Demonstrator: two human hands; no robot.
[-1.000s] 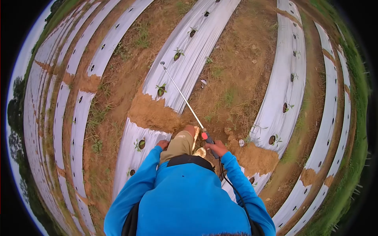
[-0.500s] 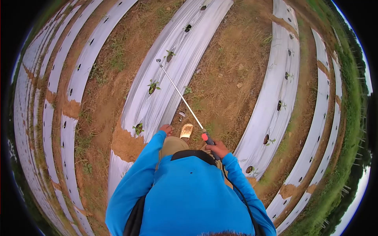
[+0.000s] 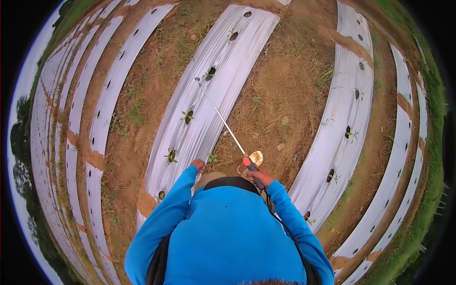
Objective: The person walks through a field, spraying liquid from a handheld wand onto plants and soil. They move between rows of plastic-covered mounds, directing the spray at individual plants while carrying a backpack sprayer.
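My right hand (image 3: 261, 178) is wrapped round the dark grip of a sprayer wand (image 3: 221, 117), which has a red part in front of the fingers. The wand's thin metal tube slants up and left, and its nozzle end is over the plastic-covered bed (image 3: 223, 61), close to a seedling (image 3: 209, 74) in a planting hole. A black hose (image 3: 289, 232) runs from the grip along my right arm. Beside my left thigh, my left hand (image 3: 198, 165) hangs with its fingers curled in; I see nothing in them. Another seedling (image 3: 171, 155) grows left of that hand.
One shoe (image 3: 256, 157) shows on the dry grassy path (image 3: 280, 95) between two beds. To the right lies another plastic-covered bed (image 3: 327, 142) with seedlings in holes. More covered rows (image 3: 114, 71) extend to the left, with bare soil between them.
I have moved forward along the path, so the seedlings sit lower in view. A shoe now shows farther right, near the wand's grip. My right hand keeps its hold on the wand.
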